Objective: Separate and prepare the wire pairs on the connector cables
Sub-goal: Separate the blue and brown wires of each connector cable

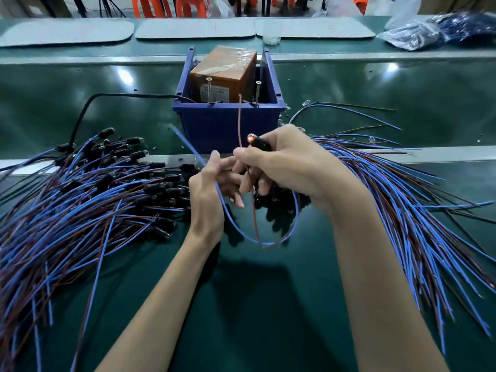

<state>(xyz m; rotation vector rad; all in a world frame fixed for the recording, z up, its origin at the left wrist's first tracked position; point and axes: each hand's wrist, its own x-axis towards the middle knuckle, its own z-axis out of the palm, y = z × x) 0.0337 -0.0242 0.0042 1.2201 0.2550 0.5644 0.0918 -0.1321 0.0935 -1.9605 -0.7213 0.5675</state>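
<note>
The right hand (290, 165) curls its grip round the black connector (261, 143), lamp tip glowing, above the counter (268, 304); its body is mostly hidden. The left hand (210, 191) pinches the blue wire (233, 223), whose far end is blurred.

Blue and brown wires (80, 210), blue bin (228, 124), seemingly orange-brown box (225, 68).

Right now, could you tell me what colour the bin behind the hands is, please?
The bin is dark blue, head view.
</note>
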